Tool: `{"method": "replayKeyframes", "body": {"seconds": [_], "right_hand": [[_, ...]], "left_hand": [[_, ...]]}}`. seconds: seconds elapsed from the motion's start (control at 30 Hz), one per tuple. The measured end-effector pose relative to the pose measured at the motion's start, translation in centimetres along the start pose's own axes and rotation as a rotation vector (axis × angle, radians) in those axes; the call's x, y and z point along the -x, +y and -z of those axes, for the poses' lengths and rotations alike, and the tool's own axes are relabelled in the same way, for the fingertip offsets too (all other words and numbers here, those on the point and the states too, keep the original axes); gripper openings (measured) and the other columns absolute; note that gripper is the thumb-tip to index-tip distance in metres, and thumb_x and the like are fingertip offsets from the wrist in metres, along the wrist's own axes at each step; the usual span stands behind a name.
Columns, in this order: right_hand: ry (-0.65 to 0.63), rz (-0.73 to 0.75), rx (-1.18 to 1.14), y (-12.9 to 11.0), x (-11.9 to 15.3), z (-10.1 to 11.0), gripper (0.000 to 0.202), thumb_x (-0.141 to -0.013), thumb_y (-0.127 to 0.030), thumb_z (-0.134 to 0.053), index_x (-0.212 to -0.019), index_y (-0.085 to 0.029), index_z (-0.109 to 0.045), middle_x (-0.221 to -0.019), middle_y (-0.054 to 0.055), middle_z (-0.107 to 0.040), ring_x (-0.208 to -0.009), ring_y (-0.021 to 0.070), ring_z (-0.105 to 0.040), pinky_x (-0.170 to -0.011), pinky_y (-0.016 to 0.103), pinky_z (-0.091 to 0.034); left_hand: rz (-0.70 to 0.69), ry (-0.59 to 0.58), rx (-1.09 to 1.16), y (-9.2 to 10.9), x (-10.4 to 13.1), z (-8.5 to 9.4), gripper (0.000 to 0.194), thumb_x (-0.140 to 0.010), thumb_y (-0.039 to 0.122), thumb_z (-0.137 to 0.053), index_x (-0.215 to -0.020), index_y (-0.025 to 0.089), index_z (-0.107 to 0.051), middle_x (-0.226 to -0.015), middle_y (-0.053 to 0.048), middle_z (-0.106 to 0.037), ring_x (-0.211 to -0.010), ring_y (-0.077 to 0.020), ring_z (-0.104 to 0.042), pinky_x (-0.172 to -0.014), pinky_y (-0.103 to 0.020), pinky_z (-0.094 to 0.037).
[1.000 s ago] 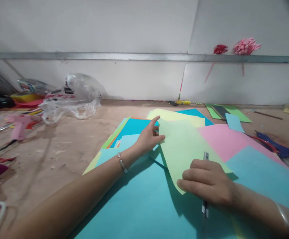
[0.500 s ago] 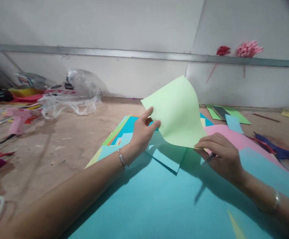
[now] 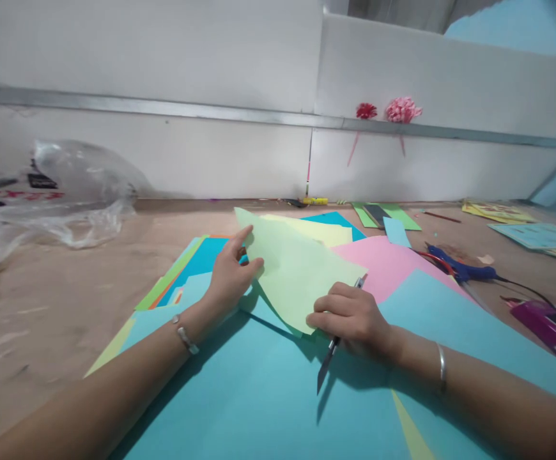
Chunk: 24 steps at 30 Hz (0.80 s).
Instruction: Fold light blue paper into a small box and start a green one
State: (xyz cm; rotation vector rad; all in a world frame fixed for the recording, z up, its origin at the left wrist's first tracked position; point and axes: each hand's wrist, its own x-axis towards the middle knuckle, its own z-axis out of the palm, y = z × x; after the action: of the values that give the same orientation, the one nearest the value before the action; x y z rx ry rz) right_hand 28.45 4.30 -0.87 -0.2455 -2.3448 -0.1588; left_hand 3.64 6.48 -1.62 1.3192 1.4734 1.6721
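A pale green sheet of paper [image 3: 292, 268] is held tilted above a pile of coloured sheets, bent along its lower edge. My left hand [image 3: 234, 268] pinches its left edge between thumb and fingers. At its near corner, my right hand [image 3: 352, 319] grips the paper and also holds a slim craft knife [image 3: 326, 365], blade pointing down and towards me. Under both hands lies a large light blue sheet [image 3: 259, 390]. A pink sheet [image 3: 381, 259] and a pale yellow sheet [image 3: 338, 235] show behind the green one.
A clear plastic bag [image 3: 84, 191] lies at left. To the right are a blue-handled glue gun [image 3: 467, 269] with a cord and a purple tool [image 3: 544, 326]. A phone-like dark object [image 3: 374, 214] rests on green paper by the wall. Two paper flowers [image 3: 402, 110] stick up at the rail.
The green paper has come down from a raised position and tilted flatter over the pile. My right hand has turned, showing the knife blade. The view has shifted to the right.
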Motion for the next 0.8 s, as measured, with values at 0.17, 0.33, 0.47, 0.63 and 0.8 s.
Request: {"method": "replayKeyframes", "body": {"seconds": [0.17, 0.33, 0.47, 0.63, 0.8], "right_hand": [[0.067, -0.021, 0.012, 0.0, -0.2, 0.3, 0.02, -0.092, -0.008, -0.05, -0.09, -0.018, -0.067, -0.077, 0.004, -0.07, -0.065, 0.0155, -0.05, -0.061, 0.029, -0.042], [0.196, -0.066, 0.05, 0.0, -0.9, 1.2, 0.01, -0.092, -0.016, -0.058, -0.09, -0.017, -0.068, -0.078, 0.005, -0.071, -0.068, 0.0164, -0.053, -0.061, 0.03, -0.044], [0.214, -0.093, 0.106, 0.0, -1.8, 2.7, 0.009, -0.09, -0.021, -0.062, -0.086, -0.02, -0.07, -0.075, 0.004, -0.071, -0.067, 0.0164, -0.054, -0.061, 0.03, -0.044], [0.161, -0.113, 0.092, 0.6, -2.1, 3.5, 0.008, -0.09, -0.019, -0.063, -0.087, -0.019, -0.07, -0.073, 0.003, -0.07, -0.064, 0.0156, -0.053, -0.061, 0.029, -0.043], [0.144, -0.136, 0.083, 0.7, -1.6, 2.6, 0.009, -0.092, -0.02, -0.06, -0.094, -0.018, -0.068, -0.067, 0.002, -0.066, -0.061, 0.0146, -0.051, -0.061, 0.028, -0.043]], "left_hand": [[-0.248, -0.153, 0.009, 0.6, 0.8, -0.6, 0.067, -0.075, 0.021, -0.063, -0.14, 0.025, -0.05, -0.147, -0.011, -0.043, -0.133, -0.0276, -0.045, -0.098, -0.036, -0.051], [-0.284, -0.24, 0.046, 2.2, 2.5, -1.3, 0.065, -0.079, 0.023, -0.064, -0.142, 0.027, -0.048, -0.146, -0.011, -0.045, -0.133, -0.0288, -0.045, -0.096, -0.036, -0.052], [-0.073, -0.374, 0.182, 3.5, 4.1, -1.9, 0.053, -0.077, 0.026, -0.067, -0.13, 0.022, -0.059, -0.127, -0.011, -0.063, -0.107, -0.025, -0.062, -0.083, -0.034, -0.055], [0.18, -0.532, 0.171, 4.7, 5.4, -2.3, 0.034, -0.081, 0.044, -0.066, -0.1, 0.017, -0.074, -0.093, -0.008, -0.072, -0.081, -0.0194, -0.064, -0.073, -0.032, -0.052], [0.059, -0.637, 0.052, 5.2, 6.2, -2.6, 0.031, -0.065, 0.042, -0.081, -0.081, 0.018, -0.073, -0.076, -0.003, -0.069, -0.071, -0.0173, -0.058, -0.065, -0.028, -0.048]]}}
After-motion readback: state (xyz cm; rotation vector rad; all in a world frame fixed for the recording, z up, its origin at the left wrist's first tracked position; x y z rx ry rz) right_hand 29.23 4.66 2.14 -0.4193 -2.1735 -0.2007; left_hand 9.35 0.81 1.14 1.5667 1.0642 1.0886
